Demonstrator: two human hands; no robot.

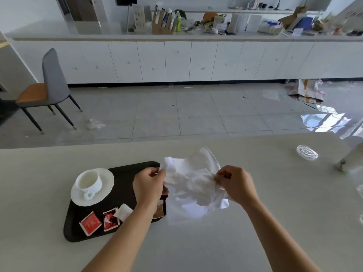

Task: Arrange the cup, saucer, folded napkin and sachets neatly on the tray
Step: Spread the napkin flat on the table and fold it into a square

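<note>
Napkin (193, 185) hangs crumpled and unfolded between both hands, just right of the tray (125, 169) and above the table (216, 242). Left hand (150, 186) pinches its upper left edge over the tray's right rim; right hand (236, 184) pinches its right edge, farther from the tray. Its long axis runs roughly left to right between the 2 grips, with the loose lower part sagging toward the table. On the tray, the cup (89, 181) sits on the saucer (104, 191) at the far left, and 3 sachets (107, 217) lie along the near edge. Folding seems to be the step in hand; bare tray right of the saucer looks like the likely spot, nearer the left hand.
</note>
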